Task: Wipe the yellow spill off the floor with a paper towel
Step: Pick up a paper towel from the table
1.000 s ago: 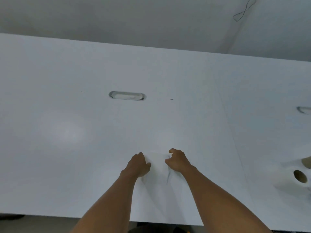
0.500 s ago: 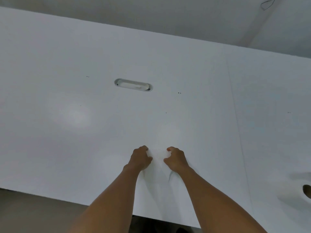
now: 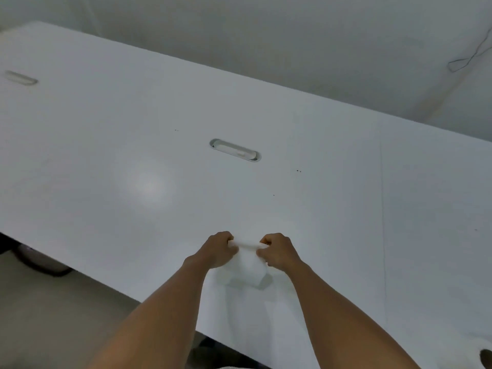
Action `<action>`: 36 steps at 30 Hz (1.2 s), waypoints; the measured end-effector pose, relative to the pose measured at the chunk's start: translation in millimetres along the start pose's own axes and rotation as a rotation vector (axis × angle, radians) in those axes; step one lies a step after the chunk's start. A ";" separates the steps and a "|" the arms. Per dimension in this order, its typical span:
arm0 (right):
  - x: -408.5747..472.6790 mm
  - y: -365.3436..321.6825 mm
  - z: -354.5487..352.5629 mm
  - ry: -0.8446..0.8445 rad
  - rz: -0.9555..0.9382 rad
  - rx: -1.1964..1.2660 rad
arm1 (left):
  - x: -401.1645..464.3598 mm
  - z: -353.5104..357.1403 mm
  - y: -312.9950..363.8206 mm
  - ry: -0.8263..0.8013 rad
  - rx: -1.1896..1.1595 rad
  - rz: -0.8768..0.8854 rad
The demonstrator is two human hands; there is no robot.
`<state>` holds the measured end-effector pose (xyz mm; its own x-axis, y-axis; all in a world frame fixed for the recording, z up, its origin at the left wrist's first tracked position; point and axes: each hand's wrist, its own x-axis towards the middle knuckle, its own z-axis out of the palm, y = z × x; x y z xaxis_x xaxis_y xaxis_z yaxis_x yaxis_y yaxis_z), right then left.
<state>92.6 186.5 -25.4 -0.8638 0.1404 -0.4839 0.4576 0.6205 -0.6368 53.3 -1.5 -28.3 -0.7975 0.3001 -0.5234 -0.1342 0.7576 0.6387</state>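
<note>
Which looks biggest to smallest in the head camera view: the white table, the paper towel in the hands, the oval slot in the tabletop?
1. White table, by far the largest.
2. Paper towel, gripped by the left hand and right hand.
3. Oval slot.
The towel is nearer the camera, so ranks 2 and 3 are unsure.

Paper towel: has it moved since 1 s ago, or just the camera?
Yes. The paper towel, flat on the table before, now hangs lifted between left hand and right hand.
</note>
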 end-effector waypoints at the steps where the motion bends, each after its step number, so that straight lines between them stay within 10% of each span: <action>1: 0.1 -4.8 -1.2 -0.011 -0.031 0.000 | -6.7 -3.7 -1.5 0.025 -0.048 -0.014; 22: -72.5 -143.1 163.4 -0.525 -0.529 -0.225 | -221.8 -32.1 -159.2 0.544 -0.501 -0.298; 36: -230.0 -228.3 397.7 -0.743 -0.758 -0.208 | -442.0 -43.8 -338.6 0.887 -0.775 -0.338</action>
<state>270.7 -294.2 -7.4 -0.5311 -0.7945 -0.2945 -0.2471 0.4777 -0.8431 425.5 -416.0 11.5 -0.7382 -0.5731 -0.3559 -0.4851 0.0844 0.8704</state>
